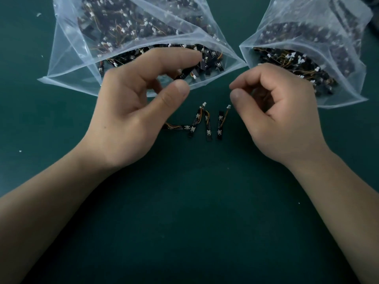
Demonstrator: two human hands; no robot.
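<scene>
Several small black circuit boards (207,124) with orange wires and white connectors lie loose on the green mat (184,201) between my hands. My left hand (131,111) hovers at the mouth of the left clear plastic bag (67,64), index finger stretched over the opening and thumb apart below it, holding nothing. My right hand (281,113) hangs just right of the loose boards, in front of the right bag (348,93). Its fingers are curled, its index tip is close to its thumb, and nothing shows between them.
Both bags lie open towards me at the far side of the mat, each stuffed with many of the same boards and wires. A few white specks dot the mat. My forearms cross the near half.
</scene>
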